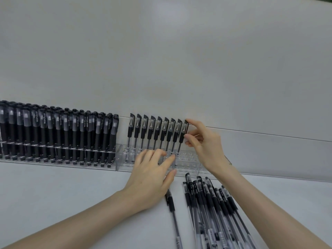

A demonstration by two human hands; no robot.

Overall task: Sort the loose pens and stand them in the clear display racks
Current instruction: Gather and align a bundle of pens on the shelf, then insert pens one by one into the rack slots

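A clear display rack (190, 159) stands against the wall with a row of several black-capped clear pens (150, 130) upright in its back holes. My right hand (203, 142) pinches the rightmost upright pen (183, 133) by its cap and grip, its tip down in the rack. My left hand (152, 175) rests with spread, relaxed fingers on the front of the rack, holding nothing. A pile of loose clear pens (212, 205) lies on the table under my right forearm. One single pen (172, 209) lies apart to the left of the pile.
To the left, another clear rack (59, 157) is packed with several thicker black pens. The white table (71, 186) extends in front of it, and a plain white wall (161, 60) rises behind the racks.
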